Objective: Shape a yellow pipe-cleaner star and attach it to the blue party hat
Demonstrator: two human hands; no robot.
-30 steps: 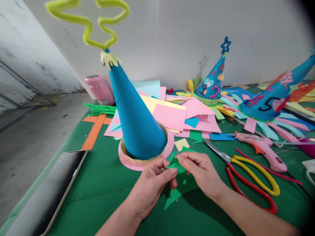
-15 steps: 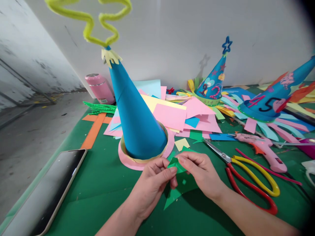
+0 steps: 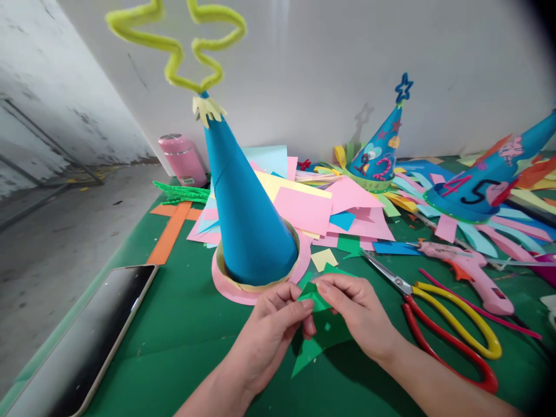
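My left hand (image 3: pixel 282 324) and my right hand (image 3: pixel 351 307) pinch a small piece of green paper (image 3: pixel 313 296) between them, thumbs on top. Beneath them, larger green paper scraps (image 3: pixel 306 353) lie on the green table. Just behind my hands stands a tall blue paper cone hat (image 3: pixel 249 220), leaning left, with a pink and cream brim (image 3: pixel 230 289). A cream fringed collar (image 3: pixel 208 109) rings its tip, topped by a yellow-green pipe-cleaner shape (image 3: pixel 174 46) that runs out of the picture. My fingers partly cover the green piece.
Scissors (image 3: pixel 406 288) with red and yellow handles lie right of my hands, by a pink glue gun (image 3: pixel 473 266). A phone (image 3: pixel 91 341) lies left. Behind are paper sheets (image 3: pixel 304 208), a pink flask (image 3: pixel 185 162) and two decorated cone hats (image 3: pixel 377 153).
The view has shifted slightly, so the table items sit a little lower and further right. Both hands keep hold of the green paper with almost the same grip.
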